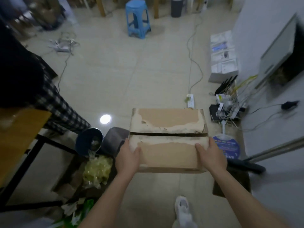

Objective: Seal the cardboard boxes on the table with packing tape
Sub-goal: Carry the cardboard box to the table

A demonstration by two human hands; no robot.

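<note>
Cardboard box [167, 140] held up over the floor, betw. both hands. Left hand [128, 157] grips its near-left corner, right hand [211, 156] its near-right corner; flaps shut w/ a dark gap along the middle.

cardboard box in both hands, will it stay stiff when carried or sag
The cardboard box probably flexes: its top flaps are untaped, with a dark gap between them. The left hand and right hand carry it alone, so likely light.

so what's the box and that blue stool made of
The box held by the left hand and right hand looks like matte brown cardboard; its top layer is torn pale along the flap seam. The blue stool seems moulded plastic, going by its even colour and slight sheen.
</note>
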